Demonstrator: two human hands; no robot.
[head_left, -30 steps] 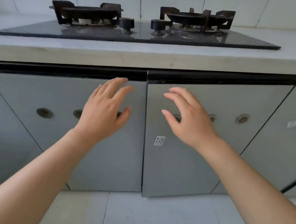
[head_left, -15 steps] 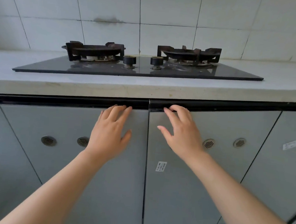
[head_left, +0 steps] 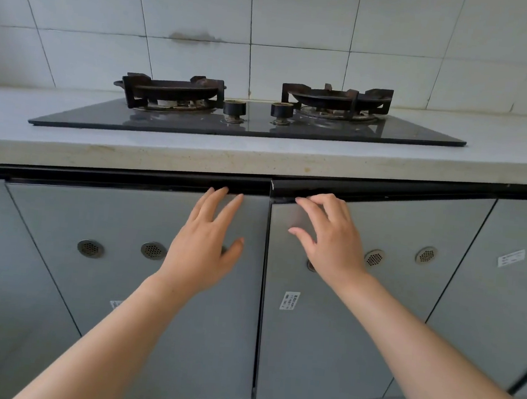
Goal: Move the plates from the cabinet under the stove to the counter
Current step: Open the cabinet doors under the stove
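Two grey cabinet doors sit under the stove (head_left: 247, 120). My left hand (head_left: 206, 245) lies flat on the left door (head_left: 112, 281), its fingertips at the dark handle strip along the door's top edge. Fingers of my right hand (head_left: 329, 241) curl over the top edge of the right door (head_left: 321, 349), which stands slightly ajar, its left edge out from the frame. No plates are visible; the cabinet's inside is hidden. The pale stone counter (head_left: 502, 148) runs above the doors.
The black glass stove has two rusty burner grates and two knobs. More grey doors flank the pair on both sides, the right one (head_left: 511, 287) with a white sticker. A white tiled wall rises behind; pale floor tiles show at the bottom.
Both hands moved up the doors to their top edges. The right door's left edge has come slightly out. The view has tilted up, showing more wall.
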